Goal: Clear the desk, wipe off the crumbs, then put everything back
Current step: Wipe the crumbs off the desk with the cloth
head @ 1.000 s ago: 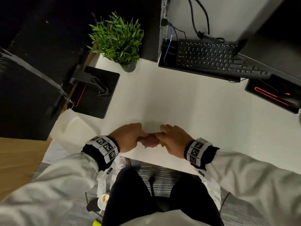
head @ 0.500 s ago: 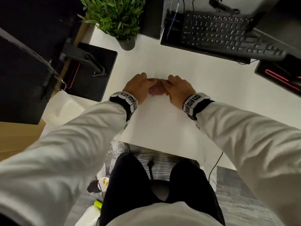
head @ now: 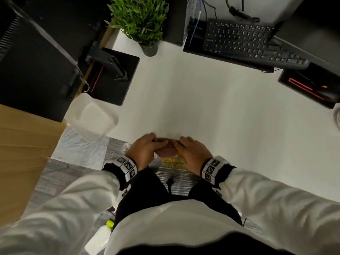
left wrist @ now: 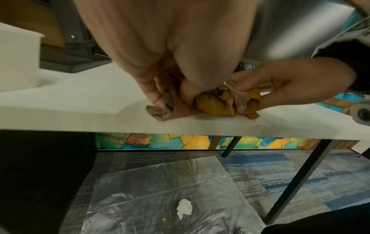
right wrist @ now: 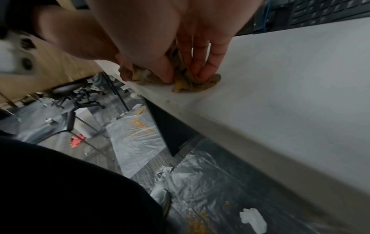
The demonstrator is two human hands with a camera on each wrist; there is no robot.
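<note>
A crumpled pink and yellow cloth (head: 166, 151) lies at the near edge of the white desk (head: 211, 116). My left hand (head: 145, 150) and right hand (head: 191, 151) both grip it, side by side, pressing it onto the desktop. In the left wrist view the left hand's fingers (left wrist: 158, 95) pinch one end of the cloth (left wrist: 214, 106) and the right hand (left wrist: 280, 85) holds the other. The right wrist view has the right hand's fingers (right wrist: 200, 66) curled into the cloth (right wrist: 190, 83) right at the edge. Orange crumbs (head: 173, 162) lie on the floor below.
At the back stand a potted plant (head: 139, 21), a black keyboard (head: 248, 43) and a black box with a red light (head: 309, 87). A monitor stand base (head: 110, 76) and a white container (head: 92, 118) sit left. Plastic sheeting (left wrist: 160, 190) with a crumpled tissue (left wrist: 184, 209) covers the floor.
Both hands pushed the cloth out toward the middle of the desk, then drew it back to the near edge. Their grip on it has not changed.
</note>
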